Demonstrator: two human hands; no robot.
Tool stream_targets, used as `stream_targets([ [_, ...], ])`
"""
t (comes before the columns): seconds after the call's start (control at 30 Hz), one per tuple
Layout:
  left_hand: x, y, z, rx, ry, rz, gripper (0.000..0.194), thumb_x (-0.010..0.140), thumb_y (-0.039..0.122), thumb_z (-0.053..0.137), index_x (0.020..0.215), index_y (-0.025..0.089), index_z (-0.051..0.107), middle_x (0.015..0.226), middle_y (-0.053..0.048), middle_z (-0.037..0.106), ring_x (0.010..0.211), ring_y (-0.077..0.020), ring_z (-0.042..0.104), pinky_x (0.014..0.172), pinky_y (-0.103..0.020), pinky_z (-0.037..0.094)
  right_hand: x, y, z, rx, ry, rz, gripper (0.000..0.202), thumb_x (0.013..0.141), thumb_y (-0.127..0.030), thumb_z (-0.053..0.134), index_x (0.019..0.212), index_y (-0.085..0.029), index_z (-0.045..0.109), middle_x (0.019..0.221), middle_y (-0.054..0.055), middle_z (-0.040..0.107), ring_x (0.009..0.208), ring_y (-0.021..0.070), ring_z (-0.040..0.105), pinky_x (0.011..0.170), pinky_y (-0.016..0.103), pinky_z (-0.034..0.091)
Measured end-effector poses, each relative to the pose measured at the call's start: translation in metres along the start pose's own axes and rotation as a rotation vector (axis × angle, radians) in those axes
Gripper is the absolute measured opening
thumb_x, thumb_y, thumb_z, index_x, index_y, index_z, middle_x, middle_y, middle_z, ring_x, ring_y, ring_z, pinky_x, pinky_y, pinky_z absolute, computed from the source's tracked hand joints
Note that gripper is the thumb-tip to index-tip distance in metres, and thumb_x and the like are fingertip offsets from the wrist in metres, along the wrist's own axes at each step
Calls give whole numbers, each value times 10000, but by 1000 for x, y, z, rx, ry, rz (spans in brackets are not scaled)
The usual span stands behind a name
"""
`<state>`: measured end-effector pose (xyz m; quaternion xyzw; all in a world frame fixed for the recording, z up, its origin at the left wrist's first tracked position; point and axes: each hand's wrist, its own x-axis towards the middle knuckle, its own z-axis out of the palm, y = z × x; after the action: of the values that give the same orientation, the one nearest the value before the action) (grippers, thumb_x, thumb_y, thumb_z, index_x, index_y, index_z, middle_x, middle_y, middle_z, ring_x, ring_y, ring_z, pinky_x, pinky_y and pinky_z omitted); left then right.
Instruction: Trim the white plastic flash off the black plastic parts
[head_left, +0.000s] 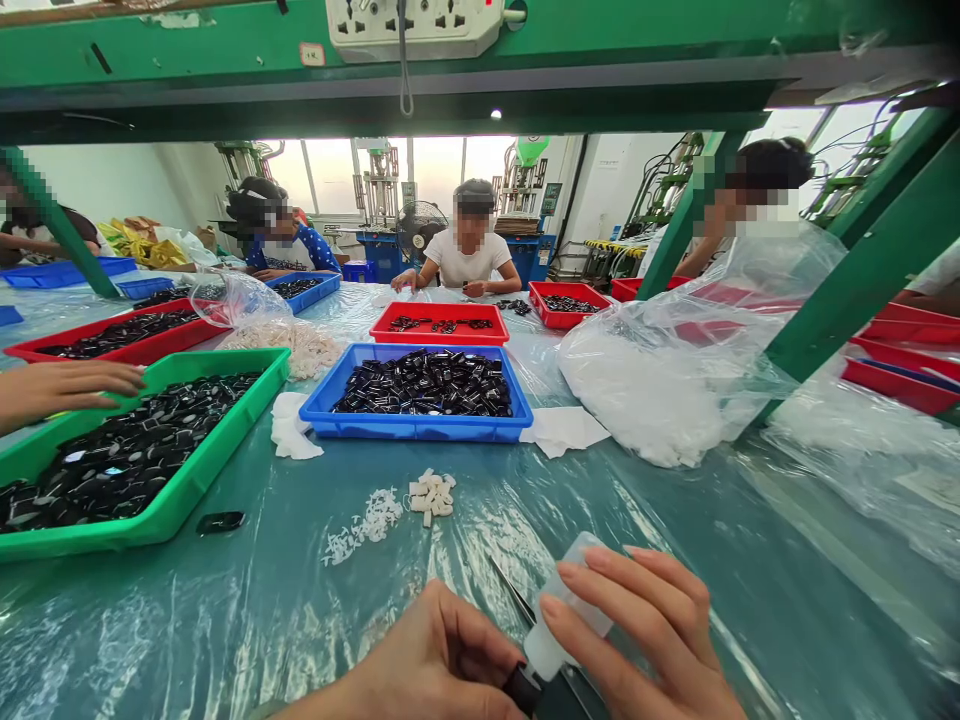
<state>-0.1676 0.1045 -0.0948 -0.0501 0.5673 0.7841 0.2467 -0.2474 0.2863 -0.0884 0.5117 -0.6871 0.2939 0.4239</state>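
Observation:
At the bottom centre, my left hand [450, 660] is closed on a small black piece [523, 688], which looks like a cap, at the bottle's lower end. My right hand [645, 630] grips a translucent white plastic bottle [577, 585], tilted down to the left. A pair of metal tweezers [511, 590] shows partly behind the bottle. Beyond my hands lie a pile of small white plastic bits [365, 525] and a pile of cream-coloured blocks [432, 497]. The inside of my left grip is mostly hidden.
A blue tray [420, 428] of black parts stands ahead. To the left is a green tray [176, 510] with a co-worker's hand [67, 390] over it. One black part [220, 522] lies beside it. A clear bag [660, 380] and green posts [862, 270] stand right; a shelf crosses overhead.

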Motion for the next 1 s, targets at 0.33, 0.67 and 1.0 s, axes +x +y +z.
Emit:
stream_targets([
  [0.33, -1, 5, 1, -13, 32, -2, 248, 558, 242, 768, 722, 67, 707, 613, -56, 565, 486, -44, 444, 469, -160, 294, 2, -4, 3, 22, 116, 70, 283, 904, -114, 434, 804, -217, 679, 862, 17, 677, 994, 122, 561, 977, 325, 341],
  [0.67, 0, 2, 0, 25, 47, 16, 232, 568, 205, 763, 768, 93, 726, 702, -85, 644, 560, -68, 522, 542, -156, 366, -7, 10, -3, 45, -84, -18, 203, 790, -97, 573, 908, -221, 683, 997, 50, 634, 1050, 197, 532, 921, 381, 363],
  [1.0, 2, -10, -3, -60, 90, 8, 329, 505, 263, 821, 767, 99, 711, 716, -78, 656, 580, -84, 555, 542, -165, 366, -14, 11, -4, 69, -144, 12, 345, 751, -28, 555, 1008, -233, 658, 1094, 62, 574, 1088, 232, 490, 905, 399, 356],
])
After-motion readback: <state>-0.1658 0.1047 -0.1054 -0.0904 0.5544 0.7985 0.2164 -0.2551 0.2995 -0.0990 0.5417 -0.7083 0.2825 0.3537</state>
